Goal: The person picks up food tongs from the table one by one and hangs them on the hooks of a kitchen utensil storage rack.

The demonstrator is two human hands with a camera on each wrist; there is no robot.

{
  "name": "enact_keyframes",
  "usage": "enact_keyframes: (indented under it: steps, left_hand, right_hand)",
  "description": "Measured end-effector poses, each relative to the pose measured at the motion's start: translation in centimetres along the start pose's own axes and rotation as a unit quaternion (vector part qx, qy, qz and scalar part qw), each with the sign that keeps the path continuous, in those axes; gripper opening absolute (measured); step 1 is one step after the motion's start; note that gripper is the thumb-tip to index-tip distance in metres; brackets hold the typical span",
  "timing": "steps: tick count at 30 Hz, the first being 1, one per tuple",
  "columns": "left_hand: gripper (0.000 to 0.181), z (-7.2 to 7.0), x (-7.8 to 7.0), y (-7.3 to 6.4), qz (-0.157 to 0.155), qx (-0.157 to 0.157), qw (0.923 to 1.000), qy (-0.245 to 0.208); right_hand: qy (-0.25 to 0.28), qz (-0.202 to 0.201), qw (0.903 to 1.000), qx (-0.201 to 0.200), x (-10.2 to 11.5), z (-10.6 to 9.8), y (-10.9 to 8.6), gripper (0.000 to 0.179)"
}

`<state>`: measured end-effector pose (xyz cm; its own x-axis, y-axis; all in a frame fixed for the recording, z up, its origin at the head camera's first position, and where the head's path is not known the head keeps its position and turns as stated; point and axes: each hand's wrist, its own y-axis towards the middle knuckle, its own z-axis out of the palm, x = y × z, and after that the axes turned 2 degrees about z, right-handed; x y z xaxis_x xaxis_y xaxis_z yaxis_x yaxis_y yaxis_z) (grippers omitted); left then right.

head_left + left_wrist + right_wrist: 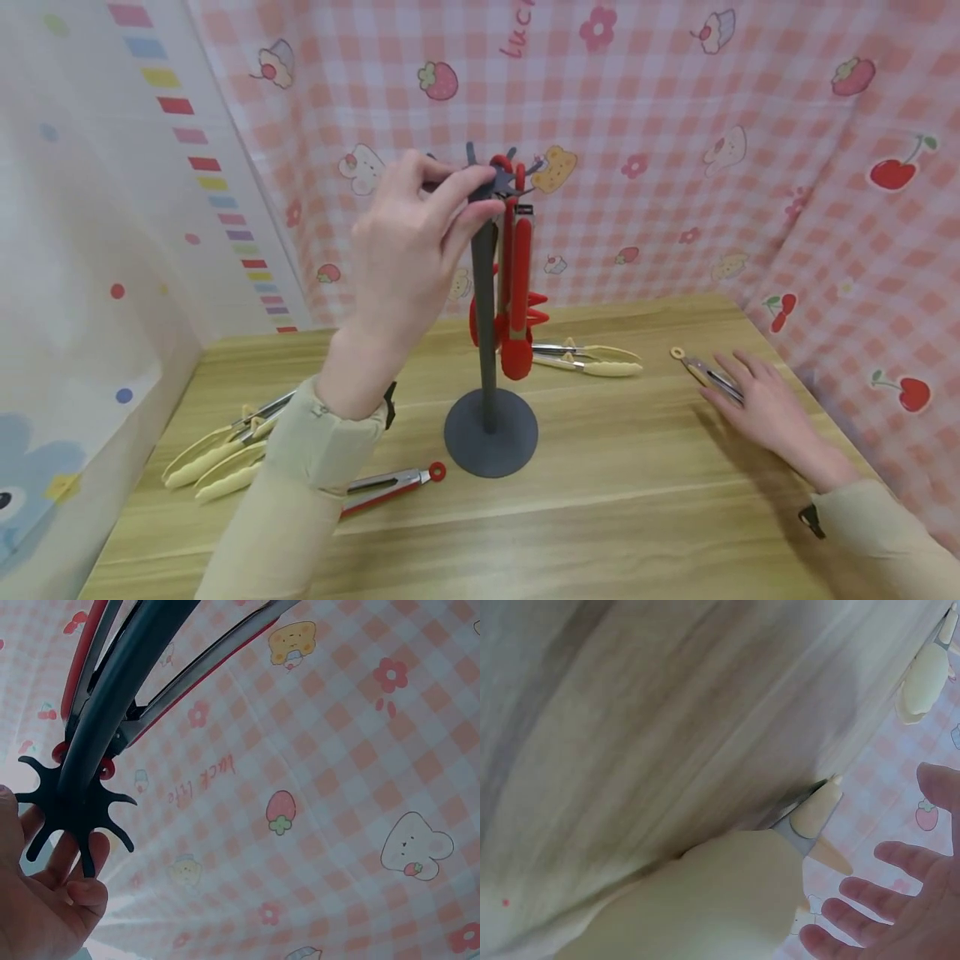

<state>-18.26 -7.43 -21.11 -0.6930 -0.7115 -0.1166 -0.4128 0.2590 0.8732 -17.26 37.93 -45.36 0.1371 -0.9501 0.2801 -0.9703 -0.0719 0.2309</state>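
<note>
**Left hand [411,233] raised in a pinch, right hand [776,412] low and spread**

In the head view the left forearm [292,492] rises from 8 o'clock, its thumb and fingers [457,187] closed together toward 2 o'clock. The right forearm [885,529] enters from 4 o'clock; that hand lies palm down, its fingers parted and pointing toward 11 o'clock, thumb toward 10.

Dark grey throughout on the stand [486,333]. Bright red with silver on the hanging tongs [519,283] and near tongs [408,478]. Pale yellow with silver on the left tongs [206,457], far tongs [607,368] and right tongs [699,372]. Streaked yellow-brown across the table [600,508]. Checked pink and white, with strawberries and flowers, on the far cloth [637,225]. Dotted multicolour over white on the left cloth [161,250].
</note>
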Motion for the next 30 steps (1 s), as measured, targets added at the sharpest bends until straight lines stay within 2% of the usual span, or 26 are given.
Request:
enact_keyframes:
  steps: [5, 11, 17, 22, 26, 30]
  left_hand:
    - [0.041, 0.4, -0.3, 0.0, 0.009, -0.015, 0.9997, 0.019]
    - [0.044, 0.7, -0.5, 0.0, 0.003, -0.03, 0.9992, 0.025]
    - [0.043, 0.8, -0.2, -0.2, -0.001, -0.041, 0.999, 0.017]
    - [0.041, 0.9, 0.3, -0.4, 0.006, -0.058, 0.9981, 0.016]
    - [0.038, 0.8, 1.0, -0.4, 0.017, -0.061, 0.9979, -0.01]
    - [0.032, 0.8, 1.7, -0.2, 0.012, -0.064, 0.9937, -0.091]
  right_hand:
    - [-0.014, 0.004, 0.9999, 0.008, -0.5, 0.3, -0.3, 0.066]
    - [-0.019, 0.005, 0.9997, 0.015, -0.9, 0.6, -0.4, 0.067]
    - [-0.013, 0.004, 0.9998, 0.014, -1.0, 0.6, -0.6, 0.066]
    - [-0.018, 0.008, 0.9993, 0.033, -1.2, 0.4, -0.5, 0.068]
    - [-0.02, 0.01, 0.999, 0.04, -1.2, 0.4, -0.5, 0.068]
    - [-0.02, 0.013, 0.9988, 0.043, -1.3, 0.4, -0.5, 0.069]
